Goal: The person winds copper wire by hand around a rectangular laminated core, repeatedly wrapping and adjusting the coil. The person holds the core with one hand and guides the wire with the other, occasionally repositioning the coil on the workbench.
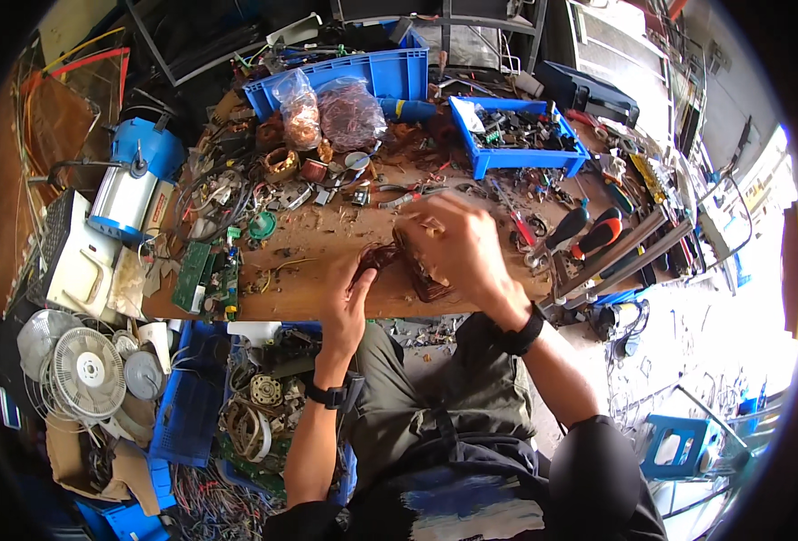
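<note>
My left hand is closed on a dark reddish copper wire bundle above the front edge of the wooden workbench. My right hand is just right of it, blurred, with curled fingers over more copper wire that hangs down; exactly what those fingers grip is hidden. Behind my hands lie pliers among scraps. To the right are screwdrivers with dark and red-orange handles, and green circuit boards lie on the left.
Blue crates, a blue parts tray and bagged copper wire sit at the back. A blue-silver machine and fan guards stand left. Scrap bins are below the bench; a blue stool is lower right.
</note>
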Demonstrator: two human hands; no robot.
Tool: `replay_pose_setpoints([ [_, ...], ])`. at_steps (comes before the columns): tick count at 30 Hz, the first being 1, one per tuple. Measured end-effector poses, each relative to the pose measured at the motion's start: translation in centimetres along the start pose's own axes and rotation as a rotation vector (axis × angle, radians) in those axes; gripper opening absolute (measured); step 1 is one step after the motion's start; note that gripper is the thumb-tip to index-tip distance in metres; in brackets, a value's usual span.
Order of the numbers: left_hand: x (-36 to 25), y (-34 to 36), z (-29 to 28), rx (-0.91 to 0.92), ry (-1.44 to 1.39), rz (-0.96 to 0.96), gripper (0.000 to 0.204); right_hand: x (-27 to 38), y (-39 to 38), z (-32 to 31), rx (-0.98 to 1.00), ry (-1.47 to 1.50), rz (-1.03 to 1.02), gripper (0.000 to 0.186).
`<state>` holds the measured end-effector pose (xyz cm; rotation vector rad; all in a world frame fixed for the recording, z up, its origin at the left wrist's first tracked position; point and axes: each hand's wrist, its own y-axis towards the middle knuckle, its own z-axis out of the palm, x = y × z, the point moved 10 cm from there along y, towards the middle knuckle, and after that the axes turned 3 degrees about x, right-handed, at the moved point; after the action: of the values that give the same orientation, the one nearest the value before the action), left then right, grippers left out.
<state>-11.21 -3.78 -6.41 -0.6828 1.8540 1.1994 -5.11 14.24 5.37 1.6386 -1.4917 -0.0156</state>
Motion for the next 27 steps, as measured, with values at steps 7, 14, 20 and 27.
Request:
replay_pose_setpoints([
  [7, -0.1, -0.4, 3.0, 0.201, 0.269, -0.051, 0.033, -13.7, -6.1, 3.1, 0.233, 0.465, 0.505, 0.028],
  [14, 1.8, 1.9, 5.3, 0.039, 0.106, -0.231, 0.025, -13.6, -7.3, 5.6, 0.422, 0.745, 0.531, 0.034],
  [20, 3.2, 0.7, 5.7, 0.011, -0.057, -0.217, 0.033, -15.1, -7.1, 6.3, 0.419, 0.63, 0.572, 0.024],
  [27, 2.9, -1.2, 2.5, 0.072, 0.088, -0.193, 0.016, -15.2, -7.6, 5.8, 0.299, 0.695, 0.555, 0.028],
])
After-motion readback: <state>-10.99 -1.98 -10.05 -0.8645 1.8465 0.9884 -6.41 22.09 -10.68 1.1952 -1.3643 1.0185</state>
